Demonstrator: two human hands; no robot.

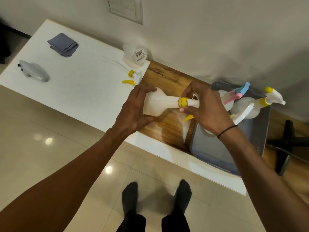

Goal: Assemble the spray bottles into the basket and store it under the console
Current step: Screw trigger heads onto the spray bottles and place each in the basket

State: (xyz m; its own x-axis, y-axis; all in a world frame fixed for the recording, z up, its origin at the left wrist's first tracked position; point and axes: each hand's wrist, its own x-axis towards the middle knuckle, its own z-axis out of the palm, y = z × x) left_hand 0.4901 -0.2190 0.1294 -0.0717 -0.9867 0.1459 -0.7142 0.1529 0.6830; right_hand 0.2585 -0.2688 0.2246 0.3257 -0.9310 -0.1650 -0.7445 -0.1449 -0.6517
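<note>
I hold a white spray bottle (157,102) sideways over the wooden part of the console (167,77). My left hand (133,108) grips its body. My right hand (205,108) is closed around its spray head, next to the yellow collar (183,101); a yellow trigger tip (188,118) pokes out below my fingers. The blue-grey basket (254,131) stands at the right with assembled bottles in it: one with a yellow-and-white head (270,97), one with a pink-and-blue head (237,94). A loose yellow spray head (133,77) with its tube and an empty bottle (135,54) lie on the white top.
A folded grey cloth (63,45) and a grey handheld device (34,71) lie on the white console top (75,84) at the left. A black chair base (287,144) stands on the floor at the right. My feet in dark socks (155,195) are on the tiled floor.
</note>
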